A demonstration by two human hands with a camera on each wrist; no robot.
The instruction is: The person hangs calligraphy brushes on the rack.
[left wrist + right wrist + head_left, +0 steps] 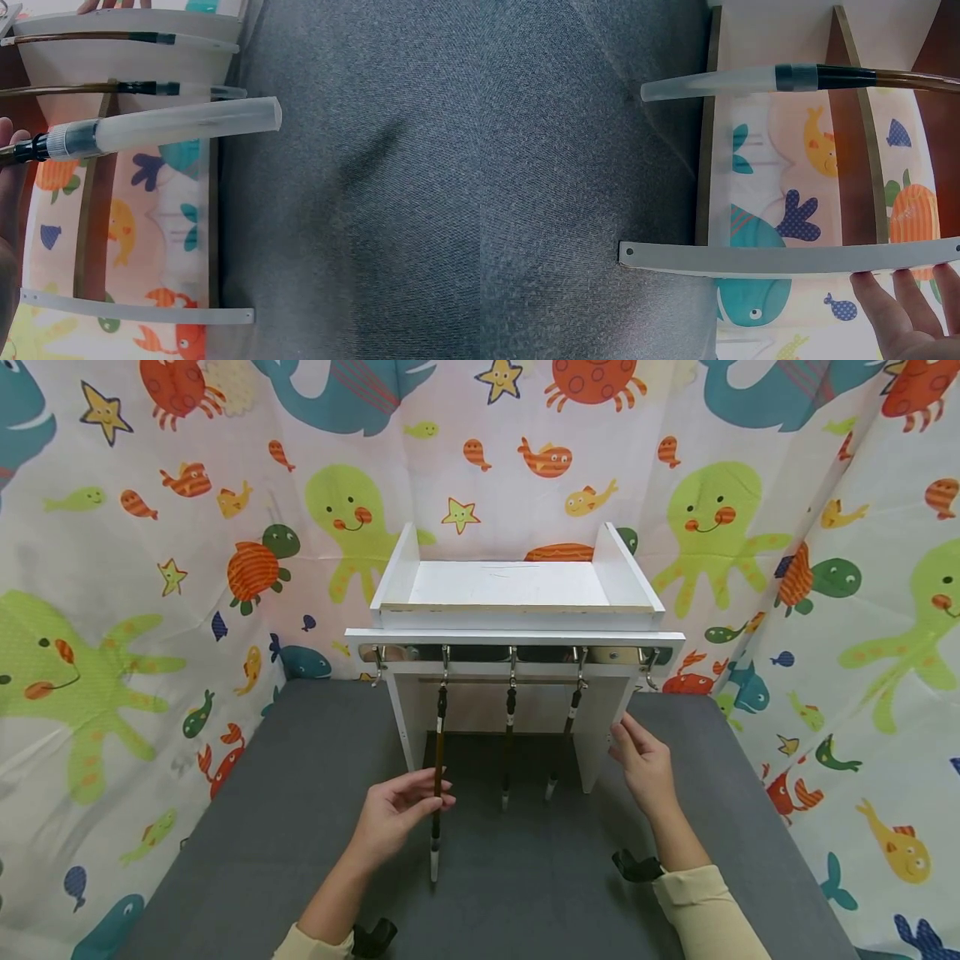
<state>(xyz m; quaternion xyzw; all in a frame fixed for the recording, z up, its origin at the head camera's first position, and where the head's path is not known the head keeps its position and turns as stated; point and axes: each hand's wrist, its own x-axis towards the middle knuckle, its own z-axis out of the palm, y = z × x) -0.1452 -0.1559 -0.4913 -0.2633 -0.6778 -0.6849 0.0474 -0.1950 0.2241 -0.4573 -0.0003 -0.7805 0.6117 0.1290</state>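
Note:
A white wooden shelf rack [513,637] stands on the grey surface, with metal hooks along its front rail. Three brown-handled brushes with pale, translucent tip caps hang there. My left hand [393,818] holds the left brush [438,747] by its handle, thumb in front and fingers behind. Its capped tip [187,124] points down, large in the left wrist view. The middle brush [511,710] and the right brush [573,714] hang untouched. With its fingertips, my right hand [647,768] touches the rack's right side panel [742,259]; its thumb is hidden in the right wrist view.
The outermost left hook [377,667] and right hook [648,668] carry nothing. A white tray-like top [510,583] with raised sides sits above the rail. Behind hangs a curtain [465,460] printed with sea animals. Grey cloth [300,793] covers the table around the rack.

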